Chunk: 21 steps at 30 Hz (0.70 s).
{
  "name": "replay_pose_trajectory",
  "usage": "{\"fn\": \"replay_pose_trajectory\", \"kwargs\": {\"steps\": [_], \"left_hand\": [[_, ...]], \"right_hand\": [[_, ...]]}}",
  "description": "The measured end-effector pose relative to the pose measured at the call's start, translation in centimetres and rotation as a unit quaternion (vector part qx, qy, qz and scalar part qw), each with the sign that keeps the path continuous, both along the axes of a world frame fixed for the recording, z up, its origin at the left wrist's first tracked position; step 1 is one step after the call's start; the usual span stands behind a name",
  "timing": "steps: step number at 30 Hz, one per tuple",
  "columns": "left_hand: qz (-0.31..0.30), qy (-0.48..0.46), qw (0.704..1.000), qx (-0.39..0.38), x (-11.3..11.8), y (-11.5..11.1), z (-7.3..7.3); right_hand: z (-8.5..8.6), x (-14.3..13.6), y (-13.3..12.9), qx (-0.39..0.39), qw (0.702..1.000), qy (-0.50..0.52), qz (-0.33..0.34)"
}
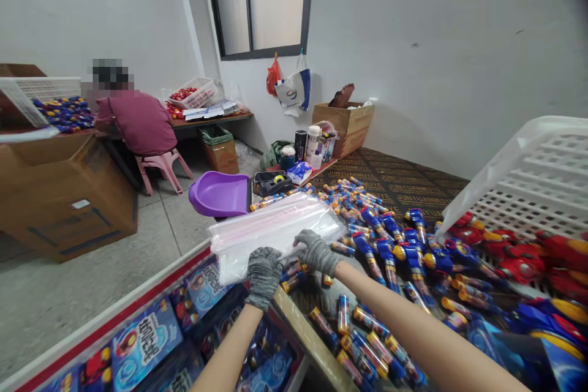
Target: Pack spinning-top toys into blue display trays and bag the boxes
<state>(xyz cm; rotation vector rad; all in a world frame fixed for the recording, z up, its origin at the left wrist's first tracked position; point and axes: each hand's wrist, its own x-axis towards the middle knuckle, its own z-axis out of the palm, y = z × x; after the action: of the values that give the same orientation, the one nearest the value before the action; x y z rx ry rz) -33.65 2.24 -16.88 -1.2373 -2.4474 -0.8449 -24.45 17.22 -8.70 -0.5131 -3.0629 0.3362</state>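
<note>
below one window (274,0), right hand (318,252) clamps its grip on one bag stack (275,226); left hand (265,275) touches it, grip unclear.

Gold capitals reading "JUNYUANMUYE" repeat in rows across the dark board (404,196) under the battery-like tubes (367,352). Large Chinese characters stand on the blue packaging boxes (147,343), too blurred to read surely; lettering on the white-and-blue tote bag (294,93) is too small
</note>
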Motion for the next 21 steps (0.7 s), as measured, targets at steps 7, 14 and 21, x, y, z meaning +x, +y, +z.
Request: {"fn": "replay_pose_trajectory", "kwargs": {"steps": [7,14,21], "left_hand": [[-0.015,-0.006,1.000,-0.014,-0.1,-0.4,0.3],[-0.001,0.006,1.000,-0.019,-0.5,-0.1,-0.3],[0.004,0.016,1.000,0.023,-0.6,0.1,-1.1]], "right_hand": [[0.5,-2.9,2.3,0.042,0.997,0.019,-0.060],[3.2,-5.1,2.0,0.071,0.996,-0.013,0.052],[5.6,-4.0,1.5,0.066,0.997,0.020,0.039]]}}
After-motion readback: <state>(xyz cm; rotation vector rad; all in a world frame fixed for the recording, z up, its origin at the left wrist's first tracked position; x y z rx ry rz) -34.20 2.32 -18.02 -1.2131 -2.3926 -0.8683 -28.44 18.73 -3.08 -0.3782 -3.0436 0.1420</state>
